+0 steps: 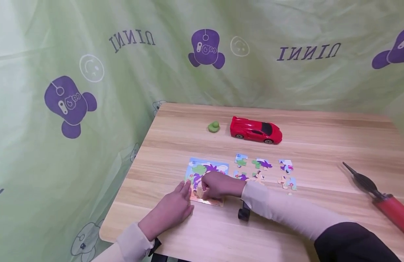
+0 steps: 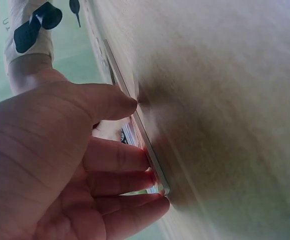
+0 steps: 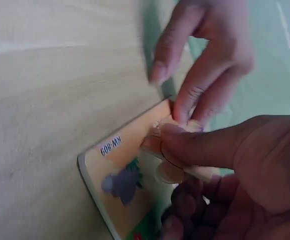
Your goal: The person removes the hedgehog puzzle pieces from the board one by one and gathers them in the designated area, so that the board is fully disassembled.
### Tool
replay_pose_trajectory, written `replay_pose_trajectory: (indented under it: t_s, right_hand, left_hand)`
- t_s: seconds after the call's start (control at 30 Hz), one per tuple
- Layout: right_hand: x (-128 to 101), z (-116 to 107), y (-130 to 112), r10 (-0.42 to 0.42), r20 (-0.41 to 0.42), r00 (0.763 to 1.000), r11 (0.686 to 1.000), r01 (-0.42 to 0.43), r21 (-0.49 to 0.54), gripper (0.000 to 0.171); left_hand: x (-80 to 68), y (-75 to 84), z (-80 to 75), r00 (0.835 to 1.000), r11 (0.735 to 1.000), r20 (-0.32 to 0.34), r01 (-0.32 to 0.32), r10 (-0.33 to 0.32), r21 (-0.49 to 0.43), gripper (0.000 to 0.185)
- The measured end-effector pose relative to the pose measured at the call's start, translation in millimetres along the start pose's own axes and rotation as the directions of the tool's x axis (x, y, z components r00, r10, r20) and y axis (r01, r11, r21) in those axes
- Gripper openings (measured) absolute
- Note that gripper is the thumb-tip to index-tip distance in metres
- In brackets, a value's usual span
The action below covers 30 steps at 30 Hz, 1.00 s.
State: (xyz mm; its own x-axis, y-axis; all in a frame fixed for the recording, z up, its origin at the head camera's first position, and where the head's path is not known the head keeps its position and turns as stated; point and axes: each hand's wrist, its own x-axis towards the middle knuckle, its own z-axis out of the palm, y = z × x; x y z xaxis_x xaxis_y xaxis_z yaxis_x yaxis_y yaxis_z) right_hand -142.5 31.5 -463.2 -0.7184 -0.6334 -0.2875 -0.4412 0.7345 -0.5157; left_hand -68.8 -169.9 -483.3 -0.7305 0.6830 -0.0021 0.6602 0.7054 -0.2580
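A jigsaw puzzle board (image 1: 205,162) with a colourful cartoon picture lies on the wooden table. My left hand (image 1: 172,205) is at its lower left edge, fingers loosely extended. In the left wrist view, the fingertips (image 2: 150,175) and thumb touch along the board's thin edge. Over the lower part of the picture, my right hand (image 1: 218,185) pinches a puzzle piece (image 3: 170,172) between thumb and fingers. That piece is tilted close above the board in the right wrist view. Several loose puzzle pieces (image 1: 263,163) lie in two rows to the right, partly behind my right forearm.
Behind the pieces stands a red toy car (image 1: 254,131), with a small green duck-shaped toy (image 1: 214,127) to its left. A red pump-like tool (image 1: 393,211) with a black tapered nozzle lies at the right. A green printed curtain (image 1: 175,80) hangs around the table (image 1: 319,138).
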Motion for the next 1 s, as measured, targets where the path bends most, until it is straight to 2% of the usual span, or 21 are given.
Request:
replay_pose_trajectory:
  t_s: [0.07, 0.27, 0.4, 0.57, 0.73, 0.87, 1.0]
  right_hand:
    - [-5.5, -6.4, 3.9, 0.0, 0.004, 1.0, 0.999, 0.0, 0.04, 0.023]
    - [-39.3, -32.9, 21.6, -0.03, -0.094, 0.995, 0.998, 0.035, 0.048, 0.026]
    - [-66.2, -41.0, 39.0, 0.007, -0.129, 0.992, 0.999, -0.002, 0.035, 0.021]
    - [-95.2, -35.7, 62.2, 0.072, -0.139, 0.988, 0.997, -0.069, 0.025, 0.019]
    - [-115.8, -27.0, 81.7, 0.082, -0.101, 0.991, 0.996, -0.077, 0.046, 0.017]
    - [-125.5, -23.6, 89.3, 0.068, -0.069, 0.995, 0.997, -0.065, 0.04, 0.019]
    - [-130.9, -24.1, 89.3, 0.112, -0.079, 0.991, 0.994, -0.113, -0.002, 0.015]
  left_hand:
    - [0.4, 0.5, -0.6, 1.0, 1.0, 0.013, 0.012, -0.011, -0.019, 0.052]
    - [0.8, 1.0, -2.8, 0.997, 0.994, 0.049, 0.059, -0.055, -0.09, 0.054]
    - [0.5, 0.7, -3.8, 0.997, 0.993, 0.051, 0.066, -0.061, -0.1, 0.053]
    - [1.5, 0.6, -4.2, 0.996, 0.992, 0.058, 0.069, -0.063, -0.107, 0.054]
    - [2.6, 0.6, -5.1, 0.997, 0.993, 0.062, 0.06, -0.054, -0.106, 0.054]
    - [2.7, 0.2, -5.8, 0.997, 0.992, 0.064, 0.051, -0.044, -0.112, 0.056]
    - [3.6, 0.1, -5.7, 0.997, 0.991, 0.074, 0.04, -0.031, -0.126, 0.055]
